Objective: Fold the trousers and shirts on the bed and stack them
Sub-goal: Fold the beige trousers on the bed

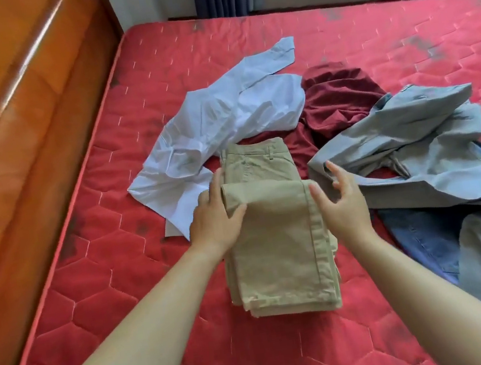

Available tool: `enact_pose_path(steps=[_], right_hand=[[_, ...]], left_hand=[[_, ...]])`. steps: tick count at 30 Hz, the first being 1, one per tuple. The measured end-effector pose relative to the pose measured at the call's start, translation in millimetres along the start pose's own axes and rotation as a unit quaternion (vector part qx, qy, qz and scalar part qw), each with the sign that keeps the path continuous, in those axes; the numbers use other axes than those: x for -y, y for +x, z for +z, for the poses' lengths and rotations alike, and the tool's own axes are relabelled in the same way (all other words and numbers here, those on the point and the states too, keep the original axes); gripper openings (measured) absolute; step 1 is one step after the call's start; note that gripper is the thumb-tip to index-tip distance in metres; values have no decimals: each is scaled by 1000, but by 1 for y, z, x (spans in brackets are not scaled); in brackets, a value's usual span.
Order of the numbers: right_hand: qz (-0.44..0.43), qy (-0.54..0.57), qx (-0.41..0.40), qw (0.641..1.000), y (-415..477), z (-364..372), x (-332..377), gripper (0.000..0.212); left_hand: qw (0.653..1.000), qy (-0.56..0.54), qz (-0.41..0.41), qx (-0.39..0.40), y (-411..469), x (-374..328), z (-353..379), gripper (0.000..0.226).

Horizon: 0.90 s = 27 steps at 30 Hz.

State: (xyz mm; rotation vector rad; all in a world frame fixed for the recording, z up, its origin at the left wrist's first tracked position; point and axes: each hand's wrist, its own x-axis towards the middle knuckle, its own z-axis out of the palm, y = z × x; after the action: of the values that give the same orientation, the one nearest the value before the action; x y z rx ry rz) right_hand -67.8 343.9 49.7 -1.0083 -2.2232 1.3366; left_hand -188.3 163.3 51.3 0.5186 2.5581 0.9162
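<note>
Folded khaki cotton trousers (277, 233) at centre of red quilted mattress (90, 265). Left hand (214, 214) pinching turned-over hem at 9 o'clock; right hand (340, 199) spread, empty, at 3 o'clock. Best squared, edges matched, pressed flat. Unfolded: one white shirt (224, 122), one maroon garment (338, 97), one grey garment (412, 139), one blue denim piece (420, 237).

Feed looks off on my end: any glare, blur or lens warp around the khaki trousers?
Head view: the khaki trousers are evenly lit and fairly sharp; bright glare streaks the wooden headboard; wide-angle warp bows the mattress edges; the whole frame is slightly soft, and both hands, left and right, cast only faint shadows.
</note>
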Motion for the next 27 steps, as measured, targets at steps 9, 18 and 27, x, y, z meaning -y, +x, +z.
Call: enact_pose_path(steps=[9,18,27], right_hand=[[110,-173,100,974,-17,57,-120,67],[82,-200,119,969,-36,57,-158,65],[78,-182,222,955,-134,15,-164,73]], left_hand=[[988,33,-127,82,3,101,103,70],[982,-5,-180,54,-21,116,153,76],[972,-11,-220,80,-146,123,148,74]])
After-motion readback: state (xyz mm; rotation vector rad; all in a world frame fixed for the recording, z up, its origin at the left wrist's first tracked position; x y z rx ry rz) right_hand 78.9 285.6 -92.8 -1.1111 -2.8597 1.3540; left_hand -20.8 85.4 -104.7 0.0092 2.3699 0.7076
